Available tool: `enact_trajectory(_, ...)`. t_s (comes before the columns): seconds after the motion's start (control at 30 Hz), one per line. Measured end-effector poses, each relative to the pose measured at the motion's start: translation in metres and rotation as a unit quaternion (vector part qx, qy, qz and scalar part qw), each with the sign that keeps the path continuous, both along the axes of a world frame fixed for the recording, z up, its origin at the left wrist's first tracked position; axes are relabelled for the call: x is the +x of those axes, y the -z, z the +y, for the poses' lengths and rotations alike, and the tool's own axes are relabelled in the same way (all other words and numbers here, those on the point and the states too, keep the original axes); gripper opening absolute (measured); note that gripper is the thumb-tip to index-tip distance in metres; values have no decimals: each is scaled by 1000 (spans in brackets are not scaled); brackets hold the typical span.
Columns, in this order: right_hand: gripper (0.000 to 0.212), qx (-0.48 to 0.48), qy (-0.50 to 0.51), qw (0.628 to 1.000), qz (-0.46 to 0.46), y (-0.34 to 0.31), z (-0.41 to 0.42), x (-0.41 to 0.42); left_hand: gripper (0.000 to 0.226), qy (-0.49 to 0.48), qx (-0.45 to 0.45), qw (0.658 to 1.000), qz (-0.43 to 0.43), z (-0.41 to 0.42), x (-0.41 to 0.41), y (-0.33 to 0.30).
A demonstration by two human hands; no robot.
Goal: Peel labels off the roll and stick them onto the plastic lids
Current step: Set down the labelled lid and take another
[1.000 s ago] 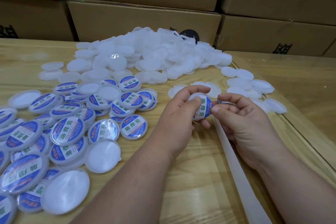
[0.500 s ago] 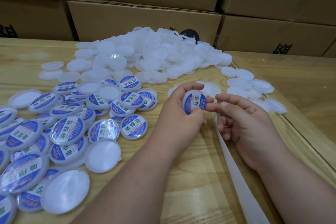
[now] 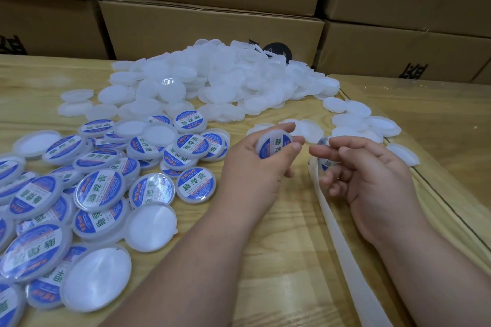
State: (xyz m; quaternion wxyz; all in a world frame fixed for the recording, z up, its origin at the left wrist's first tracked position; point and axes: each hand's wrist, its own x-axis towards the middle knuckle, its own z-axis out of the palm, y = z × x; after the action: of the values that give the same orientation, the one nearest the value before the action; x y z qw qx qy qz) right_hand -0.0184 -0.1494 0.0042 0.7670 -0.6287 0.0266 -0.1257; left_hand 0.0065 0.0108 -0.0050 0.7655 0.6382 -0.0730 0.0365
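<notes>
Now left hand [image 3: 255, 167] grips a blue-and-white labelled lid [image 3: 275, 145]; right hand [image 3: 372, 175] pinches a label [image 3: 328, 164]

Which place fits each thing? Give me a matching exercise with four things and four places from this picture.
Things:
1. round lid with blue and white label
2. heap of plain white plastic lids
3. white backing strip
4. brown cardboard boxes

Places:
A. behind the wooden table
B. in the left hand
C. trailing below the right hand
D. at the table's far side

Pairs: 1-B, 2-D, 3-C, 4-A
</notes>
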Motion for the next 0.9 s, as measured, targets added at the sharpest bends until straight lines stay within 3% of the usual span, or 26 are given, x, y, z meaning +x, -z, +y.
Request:
enact_trajectory(0.03,20,0,3,1000,1,0,1,0,5,-4,-3,1000,13,1,-1,-3)
enact_trajectory(0.17,22,1,14,1000,8,1,3,2,39,5,-45,998,52,4,-1,-6)
enact_trajectory(0.27,19,4,21,1000,10,1,3,2,46,-8,-89,995,46,4,-1,-6)
enact_trajectory(0.47,21,-1,27,1000,11,1,4,2,30,-60,-121,988,80,5,6,-4)
enact_trajectory(0.57,19,-3,32,999,12,1,4,2,27,-67,-205,970,116,8,11,-2)
enact_trajectory(0.7,18,-10,43,999,17,2,4,2,14,-64,-376,913,144,14,18,-5)
enact_trajectory(0.9,17,-12,45,999,18,2,5,2,13,-73,-418,893,150,19,18,-9)
